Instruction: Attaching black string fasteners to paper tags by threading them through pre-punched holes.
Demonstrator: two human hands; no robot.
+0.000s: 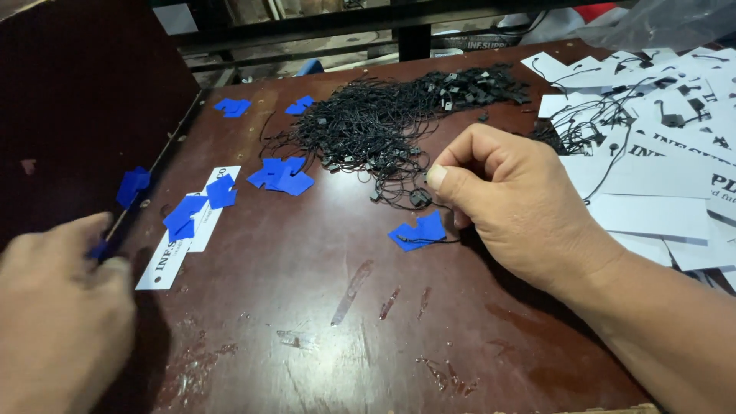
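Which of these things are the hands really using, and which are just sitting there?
In use:
- right hand, pinching a thin black string
- blue tag under that string
- left hand, fingers on a small blue piece

Just lying about:
- pile of black strings
- other blue tags
- long white card
- heap of white cards
- brown table

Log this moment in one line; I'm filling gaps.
right hand: pinching black string | left hand: at blue tag | table: string pile

even overhead light, soft shadows, sheen on tabletop (pixel 322 291), left hand (pixel 57 307) blurred
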